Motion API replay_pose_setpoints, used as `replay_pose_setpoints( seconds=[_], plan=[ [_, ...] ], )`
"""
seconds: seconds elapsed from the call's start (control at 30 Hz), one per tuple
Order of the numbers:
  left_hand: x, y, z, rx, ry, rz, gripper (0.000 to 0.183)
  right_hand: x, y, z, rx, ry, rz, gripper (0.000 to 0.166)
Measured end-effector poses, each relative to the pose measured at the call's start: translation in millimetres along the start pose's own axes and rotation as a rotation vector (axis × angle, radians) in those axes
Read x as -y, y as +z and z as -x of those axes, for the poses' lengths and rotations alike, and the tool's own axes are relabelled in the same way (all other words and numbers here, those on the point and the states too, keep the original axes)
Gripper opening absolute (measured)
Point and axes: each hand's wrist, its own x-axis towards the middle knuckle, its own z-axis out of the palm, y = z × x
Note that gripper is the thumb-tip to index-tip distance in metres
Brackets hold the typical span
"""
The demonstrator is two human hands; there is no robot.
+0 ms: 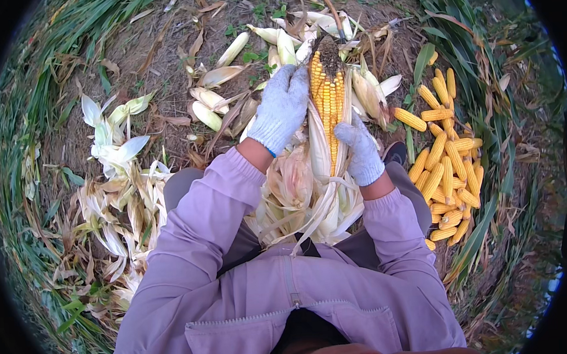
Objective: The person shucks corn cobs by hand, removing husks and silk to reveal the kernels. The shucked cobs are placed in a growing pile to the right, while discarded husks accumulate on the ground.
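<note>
A large ear of yellow corn (330, 109) lies between my gloved hands, its dark, dry silk tip pointing away from me. Pale husk (319, 144) is spread open along both its sides, leaving the kernels bare. My left hand (282, 107), in a white knit glove, closes on the upper left side of the ear; its fingertips are partly hidden there. On the lower right side, my right hand (361, 149) grips the ear, with the thumb toward the kernels. Loose husks (290, 176) fill the space between my legs below the ear.
Bare yellow cobs (449, 168) are piled on the right. Ears in husk (286, 47) lie ahead on the soil, near a curved brown stick (329, 4). Discarded husks (121, 200) are heaped on the left. Green stalks (78, 29) border both sides. A shoe (395, 153) shows beside my right hand.
</note>
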Motion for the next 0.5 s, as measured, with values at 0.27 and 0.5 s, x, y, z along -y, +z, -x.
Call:
replay_pose_setpoints(
  seconds=[0.27, 0.5],
  plan=[
    [-8, -1, 2, 0.109, -0.255, 0.28, 0.051, -5, -13, -4, -0.006, -0.004, -0.011, 0.083],
    [22, -14, -16, 0.06, -0.037, 0.268, 0.053, 11, 5, -2, 0.065, 0.025, 0.207, 0.088]
  ],
)
